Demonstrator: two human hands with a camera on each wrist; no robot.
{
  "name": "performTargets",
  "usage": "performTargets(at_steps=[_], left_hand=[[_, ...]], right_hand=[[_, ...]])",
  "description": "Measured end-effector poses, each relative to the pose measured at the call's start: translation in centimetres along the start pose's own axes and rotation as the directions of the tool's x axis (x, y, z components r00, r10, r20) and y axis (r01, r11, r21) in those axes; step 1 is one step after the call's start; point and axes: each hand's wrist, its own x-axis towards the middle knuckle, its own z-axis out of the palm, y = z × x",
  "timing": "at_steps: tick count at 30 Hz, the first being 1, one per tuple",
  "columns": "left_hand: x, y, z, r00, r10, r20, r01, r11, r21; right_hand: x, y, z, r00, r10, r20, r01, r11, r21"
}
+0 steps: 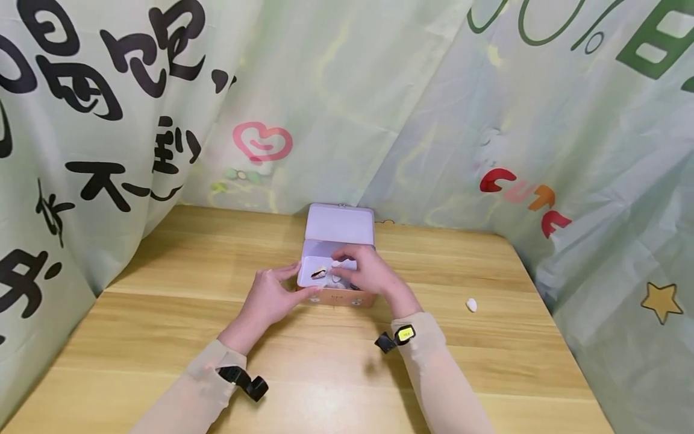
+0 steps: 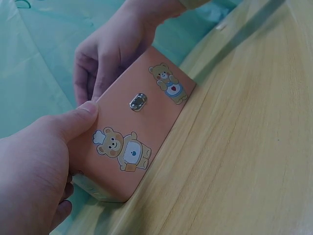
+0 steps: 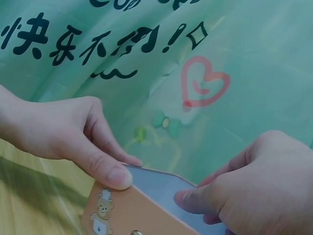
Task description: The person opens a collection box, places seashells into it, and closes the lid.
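An orange tin box (image 2: 120, 147) with bear pictures and a metal clasp stands on the table, its lid (image 1: 340, 224) raised at the back. My left hand (image 1: 270, 295) grips the box's left front corner, thumb on the front face and fingers along the left side. My right hand (image 1: 371, 274) reaches over the right part of the box, thumb and fingers bent down inside. Something small and white shows by its fingertips; whether they pinch it is unclear. A small brown-and-white item (image 1: 318, 273) lies inside at the left. In the right wrist view, the right hand (image 3: 259, 188) hides part of the interior.
A small white oval piece (image 1: 472, 305) lies on the wooden table (image 1: 325, 367) to the right of the box. A printed curtain (image 1: 347, 108) hangs behind the table and along both its sides.
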Motion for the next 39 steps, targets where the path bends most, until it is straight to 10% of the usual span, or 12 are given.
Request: performTargets(at_steps=[20,39], left_hand=[[-0.4,-0.1,-0.1,0.998,-0.062,0.011,0.062,0.998,0.007],[-0.1,0.1,0.1,1.0,-0.006,0.007,0.006,1.0,-0.023]], right_hand=[[-5.7,2.1,-4.2,0.955,0.006,-0.296,0.007,0.999,0.042],[-13.1,5.8,-7.8,0.909,0.214,-0.358,-0.222,0.975,0.021]])
